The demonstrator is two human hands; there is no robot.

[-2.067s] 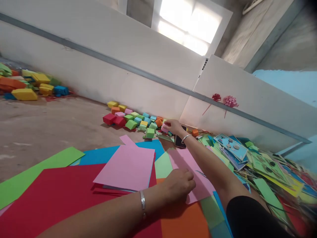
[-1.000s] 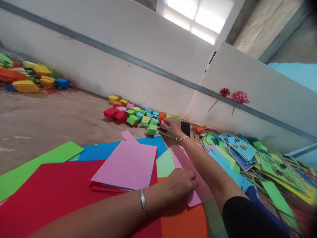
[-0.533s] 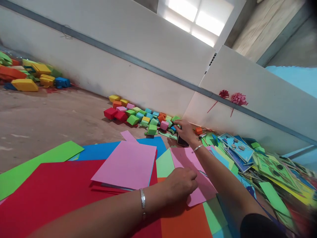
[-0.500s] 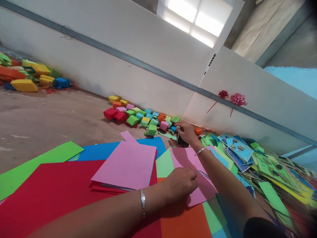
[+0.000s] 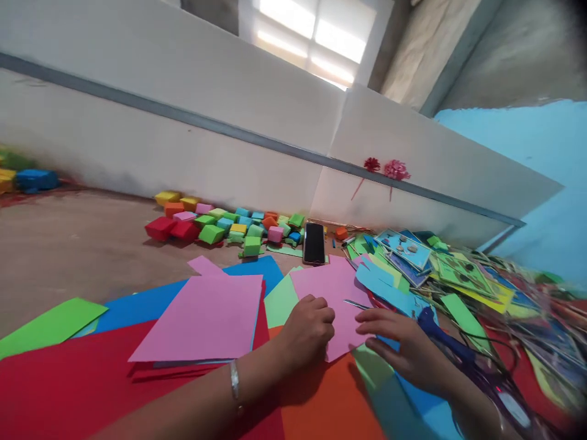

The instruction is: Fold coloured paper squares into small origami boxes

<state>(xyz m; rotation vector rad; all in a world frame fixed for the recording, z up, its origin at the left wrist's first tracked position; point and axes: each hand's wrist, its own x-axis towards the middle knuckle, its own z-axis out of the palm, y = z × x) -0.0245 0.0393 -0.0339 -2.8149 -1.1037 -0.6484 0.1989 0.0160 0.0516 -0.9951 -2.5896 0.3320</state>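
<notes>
The person's left hand (image 5: 308, 329) rests knuckles-up on the pink sheet (image 5: 314, 282), fingers curled in; whether it grips anything cannot be told. The right hand (image 5: 408, 345) is loosely spread, thumb apart and seemingly bare, just beside what look like slim metal scissors (image 5: 355, 304) lying on that sheet. The step in hand appears to be handling paper here; taking up the scissors would call for the right fingers to close around them while the left steadies the sheet. Smooth and matte, it overlaps orange paper (image 5: 332, 403), beside a crisp-edged pink stack (image 5: 202, 318). Beyond, a glossy black phone (image 5: 314, 243) lies near faceted, folded-looking blocks (image 5: 211, 234)
</notes>
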